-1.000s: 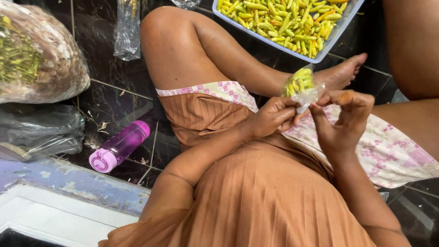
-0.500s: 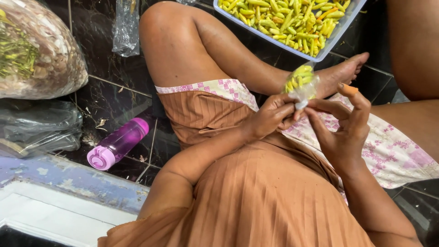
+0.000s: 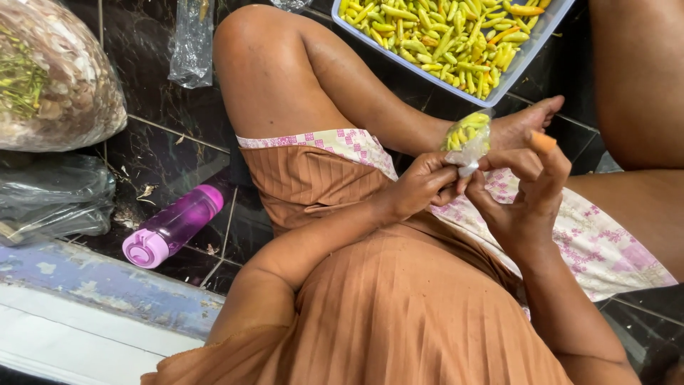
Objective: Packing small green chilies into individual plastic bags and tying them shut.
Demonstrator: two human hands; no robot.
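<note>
A small clear plastic bag of yellow-green chillies (image 3: 467, 132) is held up over my lap. My left hand (image 3: 420, 187) pinches the bag's twisted neck from the left. My right hand (image 3: 524, 196) closes on the same neck from the right, with an orange band or cap on one raised fingertip (image 3: 543, 142). A grey-blue tray (image 3: 531, 51) full of loose yellow, green and orange chillies (image 3: 442, 36) lies on the floor just beyond my foot (image 3: 524, 121).
A purple water bottle (image 3: 174, 227) lies on the dark tiled floor to my left. A large clear sack of plant scraps (image 3: 50, 78) and dark plastic bags (image 3: 50, 199) sit further left. A blue-white ledge (image 3: 92, 314) runs along the lower left.
My right hand's fingers have shifted around the bag's neck and one finger has lifted. The bag has stayed between both hands.
</note>
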